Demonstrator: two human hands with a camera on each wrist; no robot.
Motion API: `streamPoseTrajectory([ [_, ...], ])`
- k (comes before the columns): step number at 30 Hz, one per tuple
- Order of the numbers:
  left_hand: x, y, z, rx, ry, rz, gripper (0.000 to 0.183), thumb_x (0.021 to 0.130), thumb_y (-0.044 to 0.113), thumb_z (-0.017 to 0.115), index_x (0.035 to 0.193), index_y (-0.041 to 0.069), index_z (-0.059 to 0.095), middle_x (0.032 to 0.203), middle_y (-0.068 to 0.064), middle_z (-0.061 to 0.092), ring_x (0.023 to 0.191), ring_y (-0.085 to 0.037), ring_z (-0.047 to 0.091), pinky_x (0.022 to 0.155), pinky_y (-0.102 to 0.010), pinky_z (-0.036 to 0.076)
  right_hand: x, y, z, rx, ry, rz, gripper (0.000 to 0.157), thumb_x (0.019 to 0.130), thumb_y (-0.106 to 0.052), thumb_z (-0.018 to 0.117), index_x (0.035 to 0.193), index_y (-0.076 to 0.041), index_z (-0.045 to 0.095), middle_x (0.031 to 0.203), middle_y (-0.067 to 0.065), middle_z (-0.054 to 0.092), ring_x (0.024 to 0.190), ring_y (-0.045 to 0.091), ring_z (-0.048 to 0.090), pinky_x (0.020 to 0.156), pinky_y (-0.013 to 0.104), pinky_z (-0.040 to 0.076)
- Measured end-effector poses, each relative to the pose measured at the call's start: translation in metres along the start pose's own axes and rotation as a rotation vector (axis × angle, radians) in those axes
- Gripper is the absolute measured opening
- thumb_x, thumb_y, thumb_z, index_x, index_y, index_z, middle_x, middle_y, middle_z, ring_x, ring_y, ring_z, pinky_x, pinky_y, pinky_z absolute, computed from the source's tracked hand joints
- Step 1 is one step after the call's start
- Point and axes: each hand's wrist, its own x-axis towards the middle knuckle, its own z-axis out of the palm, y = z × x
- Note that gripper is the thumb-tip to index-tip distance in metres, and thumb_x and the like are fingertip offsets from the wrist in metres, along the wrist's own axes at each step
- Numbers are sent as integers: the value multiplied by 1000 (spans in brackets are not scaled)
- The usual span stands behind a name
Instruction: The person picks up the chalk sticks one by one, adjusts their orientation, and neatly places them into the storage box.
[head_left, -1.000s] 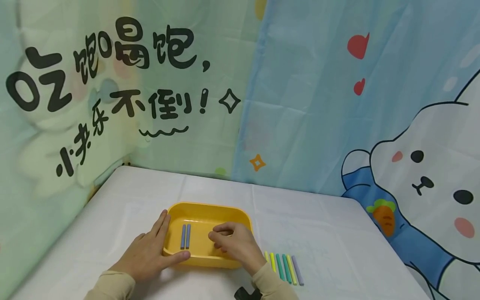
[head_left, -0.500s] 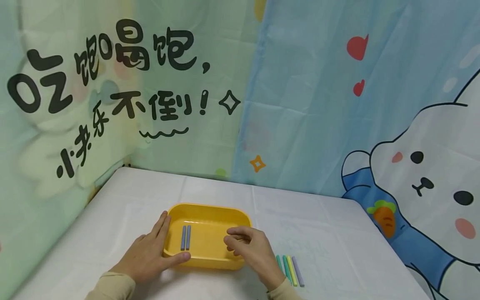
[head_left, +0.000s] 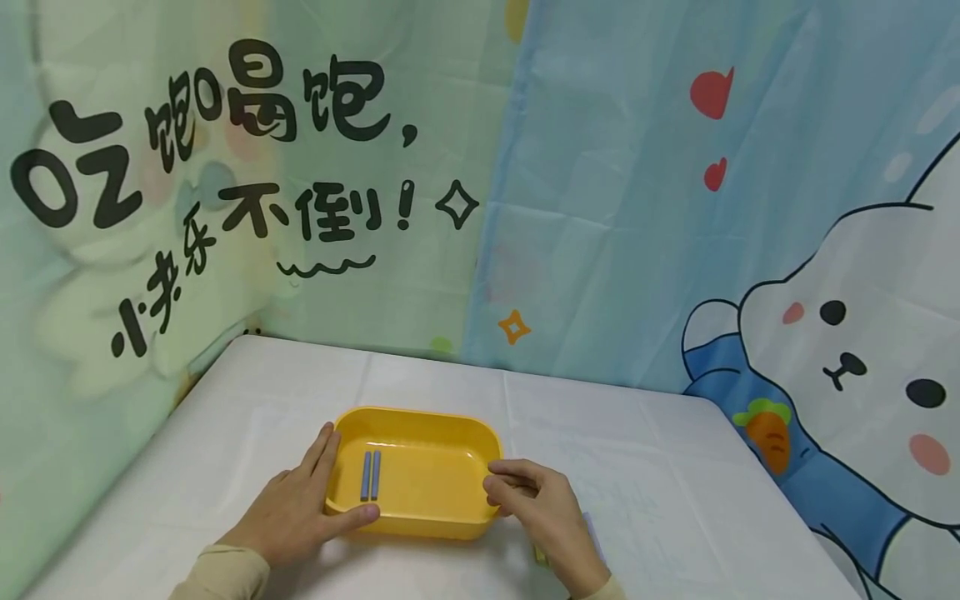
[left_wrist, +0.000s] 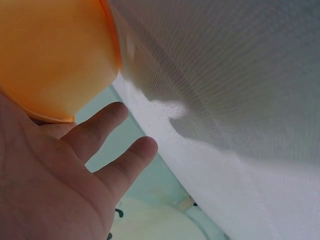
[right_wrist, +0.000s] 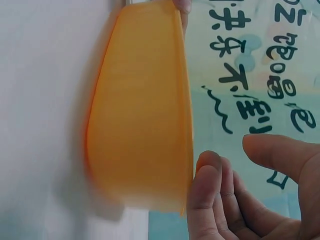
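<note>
Touching yellow tray (head_left: 427,528) with straight-fingered left grip (head_left: 291,512), with relaxed, empty right grip (head_left: 546,510).
Could perhaps roll two blue sticks (head_left: 376,477) inside, by pressing down tray unevenly.

Soft, even light is filling the head view and glinting on the yellow tray (head_left: 435,479); in the dimmer left wrist view, shadows are darkening the white cloth (left_wrist: 240,85).

Tray (head_left: 431,479) on table (head_left: 615,450), two sticks (head_left: 376,476) in its left half, curtain (head_left: 600,192) behind.
</note>
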Motion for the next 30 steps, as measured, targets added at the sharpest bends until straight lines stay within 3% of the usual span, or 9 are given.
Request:
streamPoseTrajectory([
  [9,1,-2,2,-10,-13,-17,118,85,79,56,162,1,12,169,-15,12,131,-43,51,106,-59,41,4,7,-16,-101,70,77,40,92,-28,76,121,0,70,99,5,74,84,21,68,75,36,59],
  [17,-1,1,0,-21,-7,-13,115,86,76,58,162,0,14,169,-14,13,127,-47,53,105,-59,42,1,13,-39,-197,117,147,52,89,-40,78,123,-1,69,100,2,74,85,18,68,77,37,60],
  [30,-1,-1,0,-18,-18,-15,117,85,78,57,162,1,12,169,-14,12,126,-47,54,105,-58,42,-6,30,-83,-214,158,220,62,89,-44,77,130,0,65,108,6,74,90,21,70,79,38,59],
])
